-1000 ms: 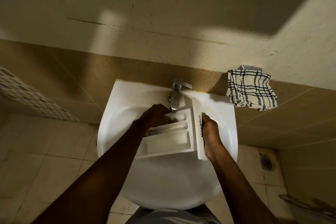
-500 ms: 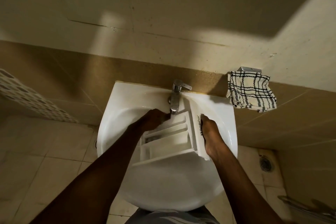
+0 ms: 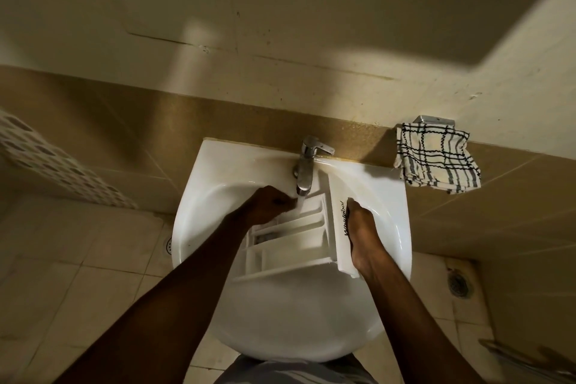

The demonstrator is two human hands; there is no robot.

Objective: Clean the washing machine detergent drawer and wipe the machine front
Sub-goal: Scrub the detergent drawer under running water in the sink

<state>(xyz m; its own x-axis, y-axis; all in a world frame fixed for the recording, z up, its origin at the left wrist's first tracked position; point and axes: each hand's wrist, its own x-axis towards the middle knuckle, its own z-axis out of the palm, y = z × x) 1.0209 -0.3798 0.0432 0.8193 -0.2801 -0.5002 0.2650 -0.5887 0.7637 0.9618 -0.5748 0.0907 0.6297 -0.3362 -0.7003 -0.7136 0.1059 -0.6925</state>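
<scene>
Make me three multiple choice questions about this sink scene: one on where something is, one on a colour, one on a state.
1. Where is the detergent drawer?
A) in the sink under the tap
B) on the floor
C) on the wall holder

2. What colours is the hanging cloth?
A) plain blue
B) cream with dark checks
C) red

3. What is the tap doing?
A) running
B) shut off
C) leaking foam

Answers:
1 A: it is inside the sink, below the tap.
2 B: dark lines cross pale fabric.
3 A: water streams from the tap.
</scene>
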